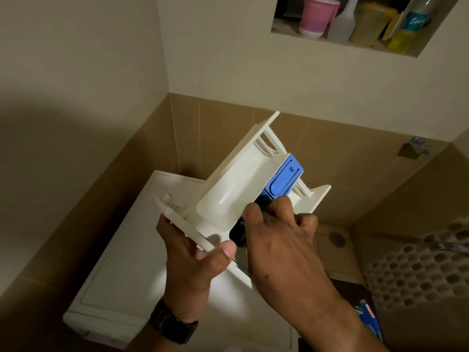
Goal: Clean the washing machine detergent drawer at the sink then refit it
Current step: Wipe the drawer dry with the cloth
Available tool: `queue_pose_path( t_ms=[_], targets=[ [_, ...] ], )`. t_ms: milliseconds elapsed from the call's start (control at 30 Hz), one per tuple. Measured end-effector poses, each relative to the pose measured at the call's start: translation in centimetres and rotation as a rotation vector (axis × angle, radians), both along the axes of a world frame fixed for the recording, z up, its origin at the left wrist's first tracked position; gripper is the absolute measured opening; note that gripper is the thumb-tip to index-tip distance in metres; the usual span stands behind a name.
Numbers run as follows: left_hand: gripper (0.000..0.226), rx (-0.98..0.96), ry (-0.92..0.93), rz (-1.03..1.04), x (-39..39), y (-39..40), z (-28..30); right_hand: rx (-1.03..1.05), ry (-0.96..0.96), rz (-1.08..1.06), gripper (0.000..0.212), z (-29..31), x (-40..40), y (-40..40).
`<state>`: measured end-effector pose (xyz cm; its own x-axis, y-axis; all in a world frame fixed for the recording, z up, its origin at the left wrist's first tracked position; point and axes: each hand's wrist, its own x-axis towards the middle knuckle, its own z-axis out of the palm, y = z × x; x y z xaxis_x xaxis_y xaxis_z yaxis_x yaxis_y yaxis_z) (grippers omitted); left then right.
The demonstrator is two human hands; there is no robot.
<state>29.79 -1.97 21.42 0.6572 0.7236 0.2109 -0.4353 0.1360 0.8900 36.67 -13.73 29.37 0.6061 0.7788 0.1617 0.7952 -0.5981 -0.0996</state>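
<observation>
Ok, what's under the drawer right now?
The white washing machine top lies below the drawer. The left hand and right hand cover the part directly beneath.

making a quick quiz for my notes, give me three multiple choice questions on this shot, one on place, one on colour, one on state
1. Where is the drawer?
A. in the air above the washing machine
B. inside the machine
C. on the wall shelf

2. What colour is the insert in the drawer?
A. red
B. blue
C. green

3. How is the left hand placed?
A. hanging idle
B. flat on the wall
C. holding the drawer's end

Answers:
1 A, both hands lift it clear of the white top.
2 B, the clip-in piece is bright blue.
3 C, its thumb lies over the drawer's edge while the right hand works at the side with a dark object.
</observation>
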Motion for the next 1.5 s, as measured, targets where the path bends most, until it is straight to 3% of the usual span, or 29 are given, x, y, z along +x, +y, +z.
queue_pose_path(
  t_ms=[133, 200, 400, 500, 600, 700, 800, 867, 967, 1033, 1067, 1267, 1433, 1500],
  targets=[
    [0.108, -0.033, 0.048, 0.007, -0.4, 0.5, -1.5, 0.001, -0.021, 0.058, 0.019, -0.8, 0.1, 0.1],
    [0.106, -0.048, 0.079, -0.005, -0.6, 0.7, -2.1, -0.019, 0.004, 0.104, 0.022, -0.9, 0.3, 0.0],
    [0.109, -0.102, 0.094, -0.048, -0.6, 0.8, -2.5, -0.121, 0.144, 0.227, 0.020, -0.6, 0.9, -0.5],
    [0.126, -0.169, 0.115, -0.119, -0.4, 0.8, -2.5, -0.101, 0.232, 0.294, 0.027, -0.2, 1.4, -1.1],
    [0.131, -0.270, 0.092, -0.176, -0.3, 0.8, -2.5, -0.021, 0.371, 0.304, 0.033, 0.8, 1.8, -2.2],
    [0.116, -0.341, 0.079, -0.186, 0.1, 1.1, -2.5, 0.203, 0.515, 0.249, 0.026, 1.5, 1.4, -3.3],
    [0.127, -0.367, 0.072, -0.199, 0.3, 1.3, -1.8, 0.582, 0.490, 0.119, 0.022, 1.7, 0.2, -2.7],
    [0.123, -0.354, 0.084, -0.199, 0.5, 1.0, -1.1, 0.659, 0.474, 0.048, 0.023, 1.5, -0.2, -1.3],
    [0.090, -0.280, 0.102, -0.248, 0.8, 0.0, -0.5, 0.527, 0.634, 0.114, 0.026, 0.9, -0.8, 0.5],
    [0.061, -0.322, 0.078, -0.303, 0.8, -0.8, -0.2, 0.410, 0.682, 0.164, 0.029, 0.4, -1.3, 0.8],
    [0.057, -0.354, 0.063, -0.313, 0.7, -1.1, 0.0, 0.375, 0.702, 0.182, 0.029, 0.4, -1.4, 0.7],
    [0.067, -0.623, 0.006, -0.304, 0.0, -0.6, -0.8, 0.261, 0.826, 0.266, 0.031, 1.6, -1.3, -0.3],
    [0.065, -0.500, -0.011, -0.369, -0.4, 0.6, 0.2, 0.082, 0.791, 0.252, 0.042, 1.6, -1.2, -1.6],
    [0.066, -0.411, -0.122, -0.435, -0.2, 0.9, 0.6, 0.055, 0.767, 0.258, 0.039, 2.0, -0.7, -2.1]
  ],
)
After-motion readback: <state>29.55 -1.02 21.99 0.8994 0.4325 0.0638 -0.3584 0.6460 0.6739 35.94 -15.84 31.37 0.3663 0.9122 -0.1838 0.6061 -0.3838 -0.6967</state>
